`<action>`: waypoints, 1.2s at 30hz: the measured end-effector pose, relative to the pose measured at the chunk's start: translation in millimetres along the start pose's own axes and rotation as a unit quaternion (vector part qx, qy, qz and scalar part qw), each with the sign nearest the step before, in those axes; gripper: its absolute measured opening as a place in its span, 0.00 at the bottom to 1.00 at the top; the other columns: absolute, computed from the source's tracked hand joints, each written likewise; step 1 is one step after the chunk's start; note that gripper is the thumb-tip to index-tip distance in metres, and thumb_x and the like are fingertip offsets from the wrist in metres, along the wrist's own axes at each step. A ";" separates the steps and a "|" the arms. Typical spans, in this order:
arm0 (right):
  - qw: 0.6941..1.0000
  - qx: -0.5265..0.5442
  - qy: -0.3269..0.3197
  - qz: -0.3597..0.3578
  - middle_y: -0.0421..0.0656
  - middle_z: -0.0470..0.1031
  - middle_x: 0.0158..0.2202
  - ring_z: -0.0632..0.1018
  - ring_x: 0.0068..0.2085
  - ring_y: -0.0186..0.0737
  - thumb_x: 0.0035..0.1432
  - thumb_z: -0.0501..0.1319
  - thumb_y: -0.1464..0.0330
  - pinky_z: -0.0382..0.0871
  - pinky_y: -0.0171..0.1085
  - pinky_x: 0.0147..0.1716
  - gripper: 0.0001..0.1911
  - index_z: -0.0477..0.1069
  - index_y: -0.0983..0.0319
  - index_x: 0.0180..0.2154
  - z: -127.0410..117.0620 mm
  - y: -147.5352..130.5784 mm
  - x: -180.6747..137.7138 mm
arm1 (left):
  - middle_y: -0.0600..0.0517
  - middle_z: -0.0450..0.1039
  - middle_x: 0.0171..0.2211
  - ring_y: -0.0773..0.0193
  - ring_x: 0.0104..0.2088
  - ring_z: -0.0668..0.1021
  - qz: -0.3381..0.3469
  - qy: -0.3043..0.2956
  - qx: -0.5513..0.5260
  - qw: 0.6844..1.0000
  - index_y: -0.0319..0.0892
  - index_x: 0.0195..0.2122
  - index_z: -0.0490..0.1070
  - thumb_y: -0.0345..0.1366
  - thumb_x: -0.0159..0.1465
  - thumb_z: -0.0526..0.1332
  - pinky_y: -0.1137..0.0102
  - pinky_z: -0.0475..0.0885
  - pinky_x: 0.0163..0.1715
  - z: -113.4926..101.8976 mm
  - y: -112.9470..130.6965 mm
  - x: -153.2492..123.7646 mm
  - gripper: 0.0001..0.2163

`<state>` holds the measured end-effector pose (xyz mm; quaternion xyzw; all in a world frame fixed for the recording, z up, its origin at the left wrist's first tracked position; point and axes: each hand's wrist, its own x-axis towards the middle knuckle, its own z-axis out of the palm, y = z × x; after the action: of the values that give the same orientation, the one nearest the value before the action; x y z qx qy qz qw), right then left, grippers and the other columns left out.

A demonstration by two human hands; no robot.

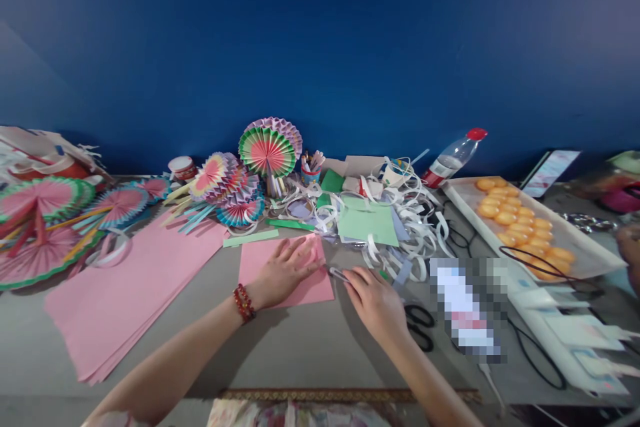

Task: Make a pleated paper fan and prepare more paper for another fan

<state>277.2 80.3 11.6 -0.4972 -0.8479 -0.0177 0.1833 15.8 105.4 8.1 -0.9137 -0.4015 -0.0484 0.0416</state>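
My left hand (283, 270), with a red bead bracelet (244, 302) at the wrist, lies flat with fingers spread on a pink sheet of paper (310, 288). Just right of that sheet, my right hand (377, 300) rests low over the table, its fingers closed around a slim pale object (339, 274) whose kind I cannot make out. Black-handled scissors (420, 327) lie beside my right wrist, partly hidden by it. A stack of larger pink sheets (135, 293) spreads to the left.
Folded paper fans (267, 152) stand and lie at the back and left. White paper strips (425, 233) and green paper (367, 220) are heaped behind my hands. To the right are a bottle (453, 160), a tray of orange balls (457, 197), a phone (465, 310) and a power strip (555, 333).
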 end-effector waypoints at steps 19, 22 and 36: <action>0.994 0.032 -0.087 -0.066 0.46 0.75 0.44 0.76 0.43 0.45 0.63 0.59 0.75 0.73 0.41 0.42 0.12 0.75 0.60 0.46 -20.9 15.7 -24.8 | 0.45 0.52 0.70 0.52 0.69 0.56 0.152 -0.019 -0.065 0.986 0.48 0.68 0.54 0.53 0.72 0.48 0.48 0.43 0.67 -2.4 9.1 -8.3 0.27; 0.993 0.037 -0.079 -0.075 0.47 0.75 0.43 0.75 0.43 0.44 0.64 0.58 0.75 0.73 0.41 0.42 0.13 0.75 0.60 0.47 -18.7 19.1 -28.9 | 0.44 0.52 0.70 0.50 0.70 0.54 0.169 -0.016 -0.079 0.982 0.50 0.70 0.51 0.57 0.70 0.48 0.45 0.39 0.67 0.7 11.4 -10.7 0.31; 0.992 0.050 -0.037 -0.105 0.47 0.78 0.41 0.76 0.42 0.43 0.67 0.54 0.74 0.72 0.40 0.43 0.14 0.76 0.61 0.48 -18.0 19.4 -36.7 | 0.42 0.48 0.71 0.44 0.70 0.53 0.168 -0.044 -0.087 0.981 0.55 0.71 0.44 0.61 0.67 0.47 0.40 0.38 0.65 -1.3 11.5 -10.3 0.34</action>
<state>315.0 55.6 13.3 -0.3957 -0.9016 0.0238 0.1729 17.3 89.9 7.7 -0.9693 -0.2384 -0.0347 -0.0481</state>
